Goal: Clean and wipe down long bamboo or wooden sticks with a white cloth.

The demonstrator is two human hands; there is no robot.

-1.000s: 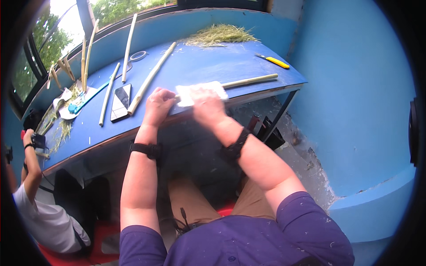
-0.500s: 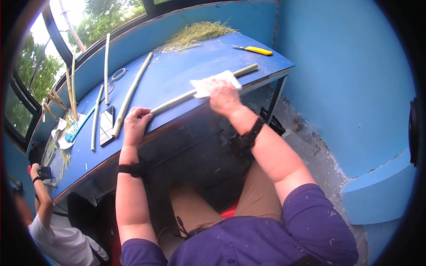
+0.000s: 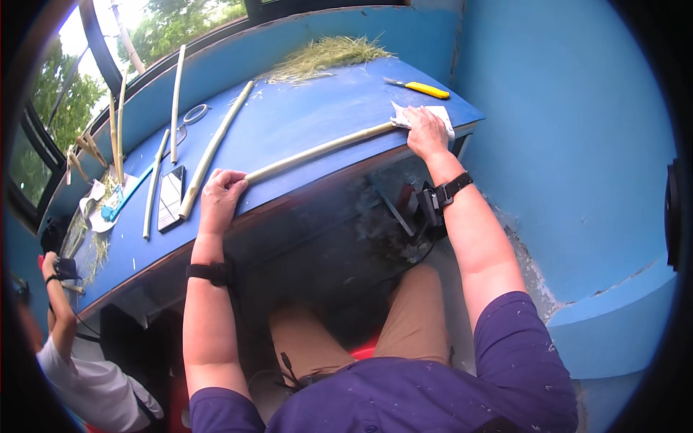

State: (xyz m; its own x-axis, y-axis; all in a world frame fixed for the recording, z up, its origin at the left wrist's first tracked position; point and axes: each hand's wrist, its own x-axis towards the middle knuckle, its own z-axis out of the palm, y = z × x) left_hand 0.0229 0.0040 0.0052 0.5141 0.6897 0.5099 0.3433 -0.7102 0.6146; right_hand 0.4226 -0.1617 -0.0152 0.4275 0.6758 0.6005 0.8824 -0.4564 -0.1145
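Observation:
A long, pale bamboo stick (image 3: 317, 151) lies along the near edge of the blue table (image 3: 317, 108). Its left end is pinched in the fingers of my left hand (image 3: 221, 198). Over its right end lies a crumpled white sheet (image 3: 442, 114), cloth or paper, I cannot tell which. My right hand (image 3: 428, 131) presses this sheet around the stick, hiding the stick's tip. Beyond the right hand rests a yellow utility knife (image 3: 427, 89) with its blade out.
More bamboo sticks (image 3: 216, 148) lie on the left half, beside a phone (image 3: 172, 196) and a tape roll (image 3: 195, 113). Dry shavings (image 3: 328, 56) are heaped at the back. At far left a person (image 3: 97, 386) works at the same table. A blue wall (image 3: 556, 159) bounds the right side.
My right hand has slid the white sheet rightward along the bamboo stick to its far end. The left hand keeps hold of the left end.

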